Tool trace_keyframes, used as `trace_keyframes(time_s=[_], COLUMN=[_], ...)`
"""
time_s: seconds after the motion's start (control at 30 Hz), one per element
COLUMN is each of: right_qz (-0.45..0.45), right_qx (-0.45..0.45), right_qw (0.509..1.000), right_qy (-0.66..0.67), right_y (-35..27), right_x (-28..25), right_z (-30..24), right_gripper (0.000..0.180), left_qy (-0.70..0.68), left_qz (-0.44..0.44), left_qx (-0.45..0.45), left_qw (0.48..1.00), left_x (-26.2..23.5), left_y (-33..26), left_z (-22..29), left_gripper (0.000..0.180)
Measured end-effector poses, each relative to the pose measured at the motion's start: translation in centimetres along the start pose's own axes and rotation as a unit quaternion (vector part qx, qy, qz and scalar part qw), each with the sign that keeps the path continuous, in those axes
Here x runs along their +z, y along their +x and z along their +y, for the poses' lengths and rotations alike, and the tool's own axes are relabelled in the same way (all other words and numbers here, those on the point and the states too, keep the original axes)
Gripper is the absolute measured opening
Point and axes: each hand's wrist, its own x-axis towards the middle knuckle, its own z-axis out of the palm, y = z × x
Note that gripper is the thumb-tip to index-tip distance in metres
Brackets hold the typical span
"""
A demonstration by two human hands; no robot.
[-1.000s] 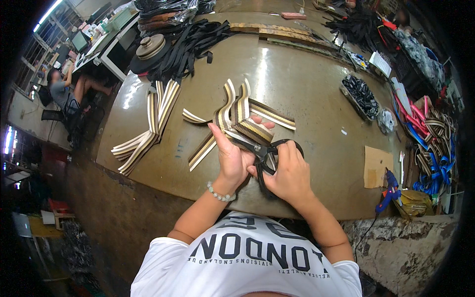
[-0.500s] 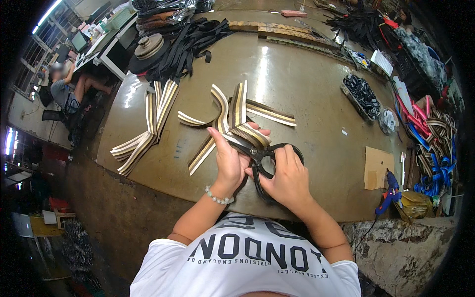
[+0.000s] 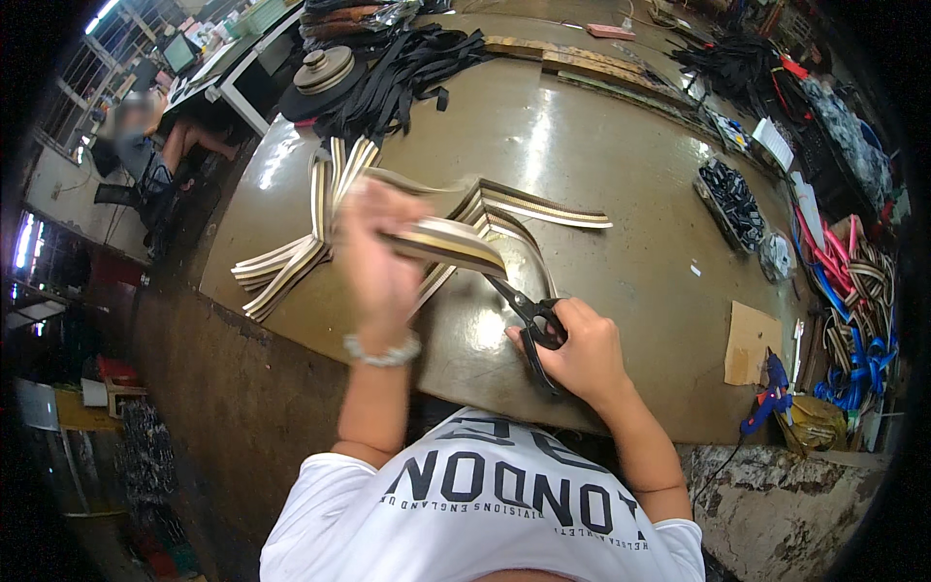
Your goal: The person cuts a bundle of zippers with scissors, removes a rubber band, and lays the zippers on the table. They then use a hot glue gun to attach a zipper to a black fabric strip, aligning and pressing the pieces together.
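My left hand (image 3: 376, 276), smeared by motion, is closed on a brown, gold and white striped webbing strap (image 3: 451, 246) above the table. From that hand the strap stretches rightward toward the tips of black-handled scissors (image 3: 529, 312). My right hand (image 3: 587, 357) grips the scissors with its fingers in the handle loops; the blades point up and to the left. Another length of striped webbing (image 3: 553, 210) lies bent on the table beyond the scissors. Folded strips of the same webbing (image 3: 291, 262) rest in a pile to the left, partly hidden by my left hand.
Black straps (image 3: 398, 82) and a round roll (image 3: 323, 78) lie at the far left. At the right are a tray of black buckles (image 3: 732, 206), cardboard (image 3: 752, 341), a blue glue gun (image 3: 771, 393) and coloured straps (image 3: 853, 281). A seated person (image 3: 145, 145) is off to the left.
My left hand has swung up and left, away from the scissors, pulling the strap with it. My right hand, with the scissors, has shifted slightly right and down.
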Motion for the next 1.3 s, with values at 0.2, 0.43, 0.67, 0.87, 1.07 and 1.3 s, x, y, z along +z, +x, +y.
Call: trace_keyframes(time_s=[0.2,0.43,0.67,0.87,1.07,1.3], right_qz=[-0.026,0.037,0.086,0.088,0.19,0.026], right_qx=[0.008,0.056,0.063,0.105,0.002,0.127], right_qw=[0.997,0.998,0.99,0.985,0.981,0.988], right_qy=[-0.077,-0.017,0.093,0.108,-0.048,-0.085], right_y=[0.4,0.8,1.1,1.2,1.4,1.2], right_x=[-0.3,-0.6,-1.0,-1.4,-4.3,-3.4], right_z=[0.2,-0.1,0.3,1.6,1.7,0.7], right_gripper=[0.046,0.04,0.042,0.064,0.058,0.059], left_qy=[0.848,0.934,0.714,0.609,0.153,-0.089], left_qz=[0.165,0.026,-0.204,-0.46,-0.093,-0.008], left_qx=[0.174,-0.011,0.023,-0.356,-0.332,-0.178], left_qw=[0.473,0.356,0.67,0.54,0.926,0.98], left_x=[-7.6,-16.6,-6.2,1.0,2.1,2.1], left_y=[5.3,3.7,7.3,13.5,11.6,1.3], left_z=[12.0,4.8,-2.1,-8.4,-9.4,-9.9], left_gripper=[0.06,0.081,0.08,0.038,0.024,0.029])
